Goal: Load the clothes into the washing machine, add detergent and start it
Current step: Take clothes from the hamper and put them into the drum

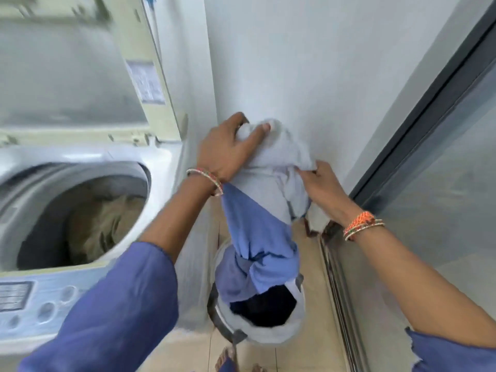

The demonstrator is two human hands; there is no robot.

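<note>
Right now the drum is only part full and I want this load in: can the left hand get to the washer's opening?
Probably yes. The lid stands up and nothing covers the opening, but the left hand grips the pale cloth, so it would carry that along.

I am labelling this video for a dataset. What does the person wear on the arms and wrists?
Both arms wear loose blue-violet sleeves ending near the elbow. The left wrist carries thin bangles, metallic with red and green. The right wrist carries orange-red thread bands and thin metallic bangles.

Plain white wall (308, 63) behind; beige tiled floor (316, 291) below; dark-framed sliding glass door (442, 157) at right.
</note>
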